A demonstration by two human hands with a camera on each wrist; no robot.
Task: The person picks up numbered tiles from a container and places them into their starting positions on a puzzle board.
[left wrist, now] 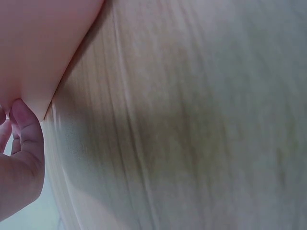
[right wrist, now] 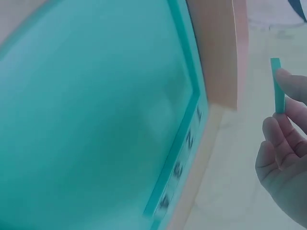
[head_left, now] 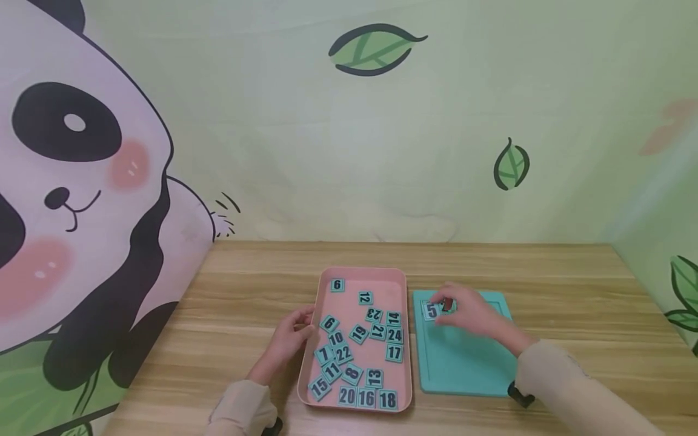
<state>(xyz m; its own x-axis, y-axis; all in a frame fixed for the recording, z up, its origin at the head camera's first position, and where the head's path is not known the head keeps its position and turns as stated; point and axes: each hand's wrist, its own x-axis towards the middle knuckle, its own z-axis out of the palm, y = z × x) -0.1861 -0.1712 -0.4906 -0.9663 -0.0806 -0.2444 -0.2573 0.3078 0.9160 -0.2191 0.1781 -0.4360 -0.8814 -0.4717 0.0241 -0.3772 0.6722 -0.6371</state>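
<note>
Head view gives me the edges first: the tabletop (head_left: 256, 272) runs back to a pale green wall (head_left: 272, 121) painted with leaves, and a broad strip of wood lies between that wall and the pink tray (head_left: 376, 280). More wood stretches to the left of the tray and to the right of the teal board (head_left: 463, 363). Tray and board sit just beside each other, only a narrow gap between their long sides. Scattered in the tray are many number tiles (head_left: 347, 396), most bunched toward the near half, with 20, 16 and 18 lined up by the near wall.

Over the far left corner of the board, the right hand (head_left: 469, 310) pinches the 5 tile (head_left: 431, 311) between thumb and fingers, its face up to the head camera. From the right wrist I see that tile edge-on, thin and teal, and a row of numbers (right wrist: 178, 169), 1 to 4, along the board's far edge.

At the tray's left side, the left hand (head_left: 291, 332) has its fingers bent and the thumb tip against the outer wall; whether it truly grips, I cannot tell.
</note>
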